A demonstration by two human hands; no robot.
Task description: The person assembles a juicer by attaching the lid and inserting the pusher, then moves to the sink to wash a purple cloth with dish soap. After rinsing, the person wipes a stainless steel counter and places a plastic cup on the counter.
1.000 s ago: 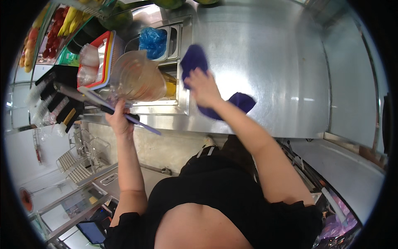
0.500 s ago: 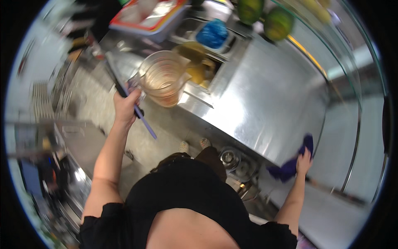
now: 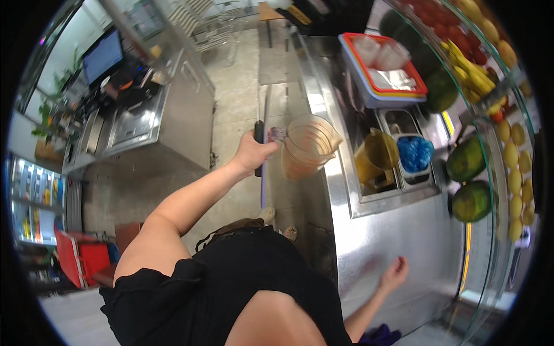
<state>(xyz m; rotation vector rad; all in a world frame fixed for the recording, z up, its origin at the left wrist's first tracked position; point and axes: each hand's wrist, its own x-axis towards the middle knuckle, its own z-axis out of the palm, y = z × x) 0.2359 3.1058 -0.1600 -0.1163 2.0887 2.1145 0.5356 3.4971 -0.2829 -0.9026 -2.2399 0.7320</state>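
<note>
Gripping jug (image 3: 306, 147) handle and knife (image 3: 262, 147) together, left hand (image 3: 251, 153) fingers clamped, off counter (image 3: 392, 230) edge | right hand (image 3: 395, 272) loose, fingers apart, empty, near counter's front edge

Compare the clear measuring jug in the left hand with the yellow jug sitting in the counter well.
The clear measuring jug is see-through with pinkish liquid at the bottom; the yellow jug is opaque. The clear one is held in the air by the left hand, alongside a knife; the yellow one rests tilted in the counter well. Both have a pouring spout.
</note>
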